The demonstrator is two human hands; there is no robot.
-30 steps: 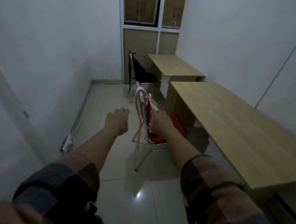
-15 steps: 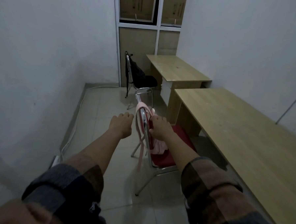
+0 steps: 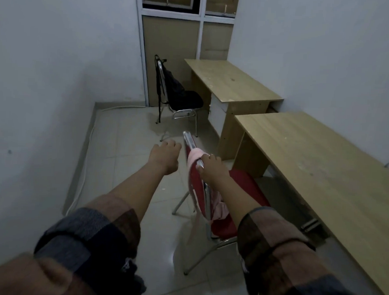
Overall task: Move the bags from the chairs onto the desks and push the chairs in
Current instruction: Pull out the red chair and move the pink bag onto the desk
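Observation:
A red-seated metal chair [image 3: 245, 190] stands beside the near wooden desk [image 3: 318, 167]. A pink bag [image 3: 219, 210] hangs from its backrest, straps looped over the top rail. My right hand [image 3: 211, 167] grips the top of the backrest where a pink strap crosses it. My left hand [image 3: 165, 156] hovers just left of the backrest, fingers loosely curled, holding nothing. Further back, a black chair [image 3: 187, 99] with a black bag [image 3: 172, 83] on it faces the far desk [image 3: 230, 81].
White walls close in on the left and right. A white cable [image 3: 84, 171] runs along the left wall's base. A panelled partition [image 3: 169, 44] closes the far end. Tiled floor [image 3: 126, 148] lies left of the chairs.
I have come closer to the red chair and the view has tilted down. My right hand has stayed on the backrest top; my left hand has stayed beside it.

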